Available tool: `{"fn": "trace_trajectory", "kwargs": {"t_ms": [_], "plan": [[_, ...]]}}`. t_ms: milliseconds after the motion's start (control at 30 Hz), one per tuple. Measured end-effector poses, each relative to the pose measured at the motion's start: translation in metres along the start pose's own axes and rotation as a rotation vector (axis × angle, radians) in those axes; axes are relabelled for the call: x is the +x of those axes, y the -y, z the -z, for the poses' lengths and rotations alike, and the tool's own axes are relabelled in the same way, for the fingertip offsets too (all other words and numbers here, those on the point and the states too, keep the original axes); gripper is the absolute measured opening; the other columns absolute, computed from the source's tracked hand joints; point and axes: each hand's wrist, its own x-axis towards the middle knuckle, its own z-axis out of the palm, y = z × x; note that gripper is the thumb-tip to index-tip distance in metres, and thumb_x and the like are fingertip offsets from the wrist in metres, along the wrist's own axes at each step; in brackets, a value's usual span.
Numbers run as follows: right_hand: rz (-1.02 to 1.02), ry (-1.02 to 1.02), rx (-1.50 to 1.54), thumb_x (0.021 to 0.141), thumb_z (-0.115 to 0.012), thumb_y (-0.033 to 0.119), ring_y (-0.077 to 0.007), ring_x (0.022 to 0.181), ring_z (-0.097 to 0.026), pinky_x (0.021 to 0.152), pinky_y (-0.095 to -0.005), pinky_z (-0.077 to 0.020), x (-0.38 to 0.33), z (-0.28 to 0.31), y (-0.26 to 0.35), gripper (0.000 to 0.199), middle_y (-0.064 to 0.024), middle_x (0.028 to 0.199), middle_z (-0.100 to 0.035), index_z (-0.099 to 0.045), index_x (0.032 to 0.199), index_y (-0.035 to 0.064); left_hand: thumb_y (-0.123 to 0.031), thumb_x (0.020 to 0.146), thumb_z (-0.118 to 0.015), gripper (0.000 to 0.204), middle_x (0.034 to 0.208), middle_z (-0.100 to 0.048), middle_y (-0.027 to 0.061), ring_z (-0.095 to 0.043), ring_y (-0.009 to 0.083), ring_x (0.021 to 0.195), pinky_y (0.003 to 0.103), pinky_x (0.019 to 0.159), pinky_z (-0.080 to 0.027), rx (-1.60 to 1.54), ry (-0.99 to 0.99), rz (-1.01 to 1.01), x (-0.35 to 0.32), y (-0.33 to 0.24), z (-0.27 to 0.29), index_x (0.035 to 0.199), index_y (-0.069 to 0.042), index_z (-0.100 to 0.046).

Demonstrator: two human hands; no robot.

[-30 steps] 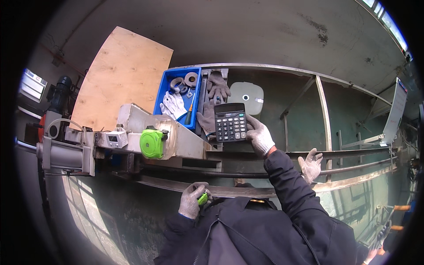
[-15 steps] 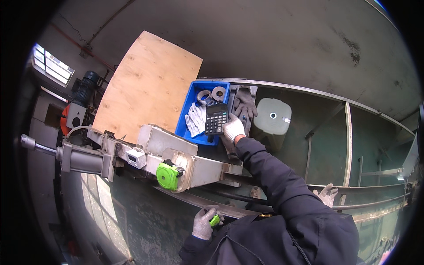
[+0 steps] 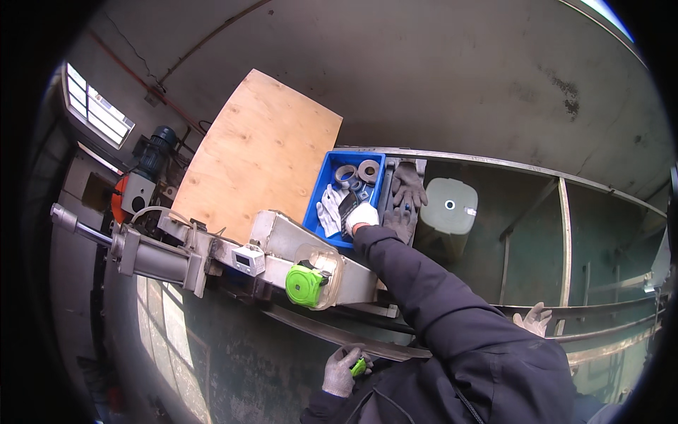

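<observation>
My right hand [image 3: 364, 217], in a white knit glove, reaches into a blue bin [image 3: 311, 212] and grips a black calculator [image 3: 347, 203]. The calculator is tilted and partly hidden by the hand. Beside it in the bin lie a white glove [image 3: 329, 210] and rolls of tape [image 3: 368, 170]. My left hand [image 3: 340, 373], also gloved, is closed around a small green tape measure [image 3: 359, 366] low in front of my body. A larger green tape measure [image 3: 304, 285] sits on the machine's arm, beyond my left hand.
A plywood board [image 3: 261, 148] lies left of the bin. Grey gloves [image 3: 408, 185] and a pale plastic canister [image 3: 450, 205] are on its right. A metal cylinder [image 3: 159, 259] and a small white display box [image 3: 248, 260] are at left. Another person's gloved hand [image 3: 534, 320] shows at right.
My right hand has lowered the calculator into the bin, turning it from face-up to tilted. The view has shifted, so the scene sits lower and further right. My left hand keeps its tape measure.
</observation>
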Motion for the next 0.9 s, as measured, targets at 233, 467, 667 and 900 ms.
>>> {"fn": "trace_trajectory", "kwargs": {"t_ms": [233,467,667,900], "plan": [[0.153,0.009,0.092,0.096,-0.08,0.034,-0.0388,0.118,-0.082,0.104,-0.0425,-0.0639,-0.102,0.117,-0.04,0.043,-0.0235,0.124,-0.085,-0.085,0.125,0.002,-0.016,0.115,-0.068,0.024,0.097,-0.077,0.0149,-0.077,0.0256,0.084,0.038,0.074,-0.063,-0.029,0.09,-0.017,0.003,-0.009,0.025,0.129,0.004,-0.071],[-0.067,-0.234,0.379,0.103,-0.079,0.024,-0.0275,0.099,-0.085,0.093,-0.0395,-0.0656,-0.386,0.26,-0.19,0.038,-0.0194,0.11,-0.086,-0.08,0.133,0.0004,-0.02,0.114,-0.067,0.027,0.097,-0.077,0.016,-0.077,0.0292,0.084,0.041,0.074,-0.066,0.214,0.48,0.133,0.042,0.016,0.043,0.129,0.002,-0.071],[-0.591,-0.508,0.435,0.103,-0.079,0.033,-0.0322,0.109,-0.085,0.1,-0.0424,-0.0649,-0.62,0.287,-0.272,0.043,-0.0199,0.116,-0.087,-0.082,0.135,0.0038,-0.023,0.115,-0.068,0.035,0.102,-0.077,0.0181,-0.076,0.0289,0.086,0.043,0.077,-0.066,0.641,0.956,0.306,0.057,0.069,-0.011,0.138,0.004,-0.066],[-0.644,-0.572,0.757,0.109,-0.077,0.025,-0.0153,0.087,-0.079,0.08,-0.0331,-0.0644,-0.725,0.283,-0.319,0.045,-0.0128,0.108,-0.086,-0.074,0.144,-0.0043,-0.024,0.115,-0.07,0.053,0.108,-0.079,0.0191,-0.076,0.027,0.083,0.039,0.077,-0.065,0.851,1.145,0.397,-0.029,0.137,-0.107,0.155,0.006,-0.053]]}}
